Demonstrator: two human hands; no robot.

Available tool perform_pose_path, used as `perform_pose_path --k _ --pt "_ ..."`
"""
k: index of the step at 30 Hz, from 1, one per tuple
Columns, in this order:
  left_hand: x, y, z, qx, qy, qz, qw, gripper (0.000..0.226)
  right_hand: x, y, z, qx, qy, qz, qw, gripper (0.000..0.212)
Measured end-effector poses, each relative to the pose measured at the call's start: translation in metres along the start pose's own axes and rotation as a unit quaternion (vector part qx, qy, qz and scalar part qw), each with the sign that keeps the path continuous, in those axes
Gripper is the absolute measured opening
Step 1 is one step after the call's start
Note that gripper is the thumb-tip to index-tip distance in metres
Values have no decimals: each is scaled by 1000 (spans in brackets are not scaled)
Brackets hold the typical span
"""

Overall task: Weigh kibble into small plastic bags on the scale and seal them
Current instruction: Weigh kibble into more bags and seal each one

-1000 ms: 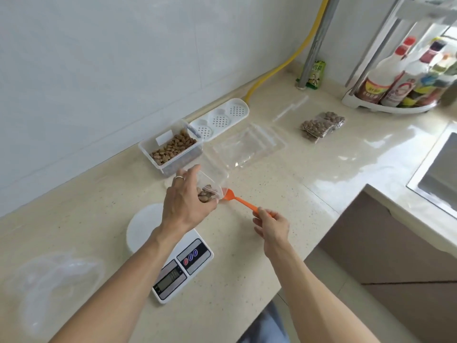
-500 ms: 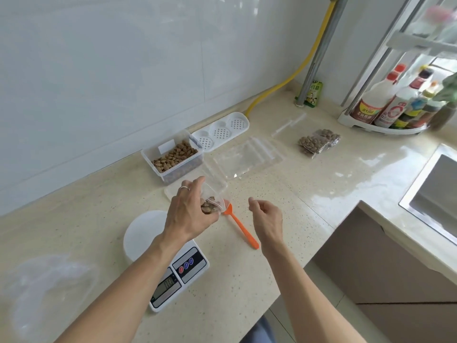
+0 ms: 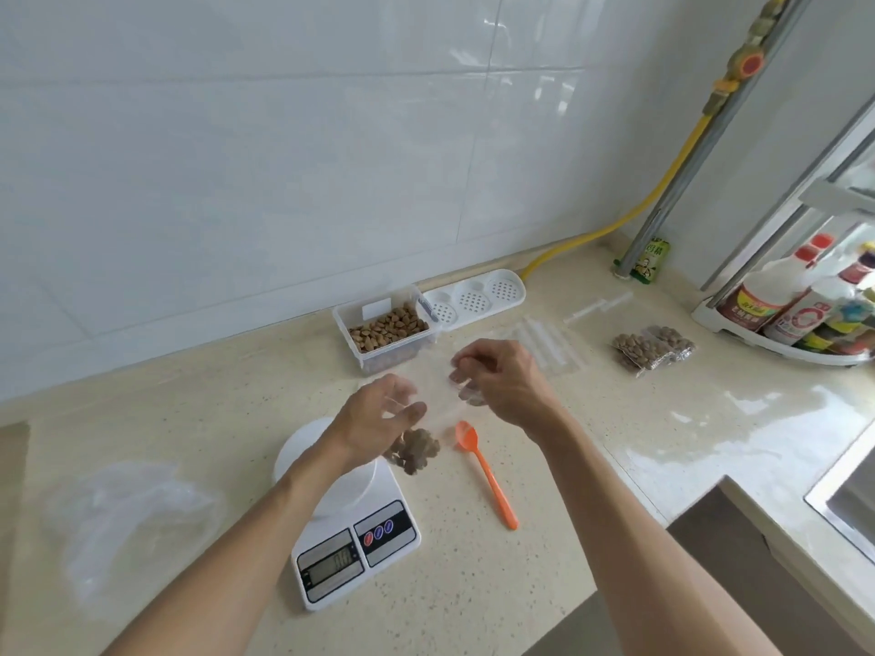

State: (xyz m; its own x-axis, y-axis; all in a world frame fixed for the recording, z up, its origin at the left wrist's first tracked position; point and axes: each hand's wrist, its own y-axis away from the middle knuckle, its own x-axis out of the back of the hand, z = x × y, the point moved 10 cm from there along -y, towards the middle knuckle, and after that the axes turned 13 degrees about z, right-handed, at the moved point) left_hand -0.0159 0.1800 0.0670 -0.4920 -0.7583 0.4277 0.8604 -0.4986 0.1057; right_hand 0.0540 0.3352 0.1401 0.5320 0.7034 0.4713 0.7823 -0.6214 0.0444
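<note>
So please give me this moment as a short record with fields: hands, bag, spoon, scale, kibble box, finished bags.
left hand: pinches one end of the small clear plastic bag
right hand: pinches the bag's other end
bag: holds brown kibble, raised above the counter
orange plastic spoon: lies on the beige counter, not held
white digital scale: platform bare
clear plastic kibble box: open, by the wall
filled bags: lie at the right

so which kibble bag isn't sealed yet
The bag held in both hands above the scale; the other filled bags lie flat far right.
</note>
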Motion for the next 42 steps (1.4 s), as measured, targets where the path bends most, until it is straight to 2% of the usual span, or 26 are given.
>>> perform_pose_path --k 1,2,5,8,11,15,19,22,25,26,28,30,33,38,42 --pt "5 0 -10 11 -20 -6 1000 17 -1 -1 -4 5 -9 -2 1000 18" --pt "12 0 -17 13 -39 -6 999 5 -1 -3 -5 5 -20 -2 1000 18" --pt "34 3 -35 42 -47 17 998 19 -11 -6 -1 -3 -46 -22 999 17" --pt "54 5 -44 56 -68 44 995 19 -32 -2 14 -15 -34 -61 997 19" --pt "71 7 -51 58 -100 62 991 14 -49 -2 38 -31 13 -50 998 9" --pt "83 7 -70 82 -133 59 986 11 -80 -1 76 -81 44 -62 994 10" --pt "87 2 -94 108 -168 56 978 19 -107 -2 103 -124 43 -75 988 10" --pt "86 -5 -103 106 -196 74 972 19 -116 -6 118 -142 50 -68 986 11" --pt "85 -9 -102 69 -251 107 959 23 -116 -8 124 -146 72 -55 985 9" --pt "85 -9 -101 51 -275 120 952 27 -115 -9 123 -132 100 -51 985 14" --pt "88 -7 -99 17 -312 149 938 36 -112 -11 116 -93 166 -48 981 39" --pt "91 0 -96 -27 -346 169 922 40 -111 -14 104 -40 201 -43 978 51" --pt "90 22 -99 -71 -384 175 904 43 -120 -9 73 61 241 -49 967 53" --pt "83 68 -125 -55 -450 142 880 67 -152 15 32 216 318 -85 919 58" --pt "81 95 -145 -34 -478 123 869 71 -172 35 25 280 363 -118 881 60"
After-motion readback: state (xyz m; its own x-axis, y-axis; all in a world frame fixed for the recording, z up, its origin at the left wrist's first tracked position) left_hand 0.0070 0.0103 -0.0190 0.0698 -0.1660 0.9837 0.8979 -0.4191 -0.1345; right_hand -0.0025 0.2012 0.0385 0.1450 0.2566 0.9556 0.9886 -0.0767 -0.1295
